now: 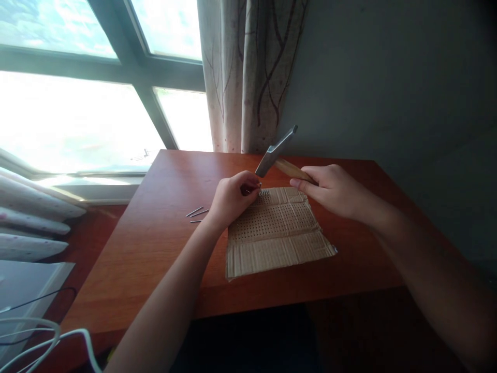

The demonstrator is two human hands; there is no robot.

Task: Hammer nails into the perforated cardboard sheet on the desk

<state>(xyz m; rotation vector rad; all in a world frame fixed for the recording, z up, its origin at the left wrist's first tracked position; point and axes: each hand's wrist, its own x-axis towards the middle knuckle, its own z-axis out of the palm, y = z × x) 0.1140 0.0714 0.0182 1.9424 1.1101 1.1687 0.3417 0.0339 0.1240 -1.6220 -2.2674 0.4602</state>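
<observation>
A piece of cardboard lies on the wooden table, its middle covered with rows of small holes. Near its far edge, several nails stand in a short row. My left hand pinches a nail at the far left part of the cardboard; most of that nail is hidden by the fingers. My right hand grips the wooden handle of a hammer. The hammer's metal head is raised just above my left fingertips, apart from the nail. Loose nails lie on the table left of my left wrist.
The reddish wooden table reaches to the window and a patterned curtain. A grey wall rises at the right. White cables and a white surface are at the lower left.
</observation>
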